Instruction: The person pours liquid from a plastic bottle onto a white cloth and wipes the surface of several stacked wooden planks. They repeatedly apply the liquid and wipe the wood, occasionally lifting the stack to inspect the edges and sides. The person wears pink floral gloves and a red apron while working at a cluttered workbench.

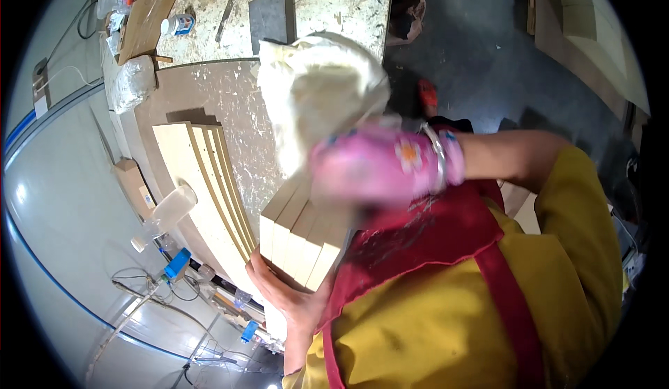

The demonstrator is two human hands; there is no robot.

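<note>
My bare left hand [296, 304] is wrapped around the near end of several pale wooden boards [296, 239], held side by side close to my body. My right hand [380, 166], in a pink flowered glove, is over the boards' far part and blurred by motion. A cream-white cloth [324, 75] spreads out from that hand across the table; the fingers are smeared, but the cloth appears gripped in them. Left of the held boards, a second group of long pale boards [202, 173] with small holes lies on the brown tabletop.
A clear bottle [171, 211] is beside the long boards. On the paint-spotted work table [348, 16] lie a dark grey block [272, 18], a white bottle with a blue label [178, 25] and a thin blade-like tool [224, 20]. Clear plastic wrap [132, 82] is at the left edge.
</note>
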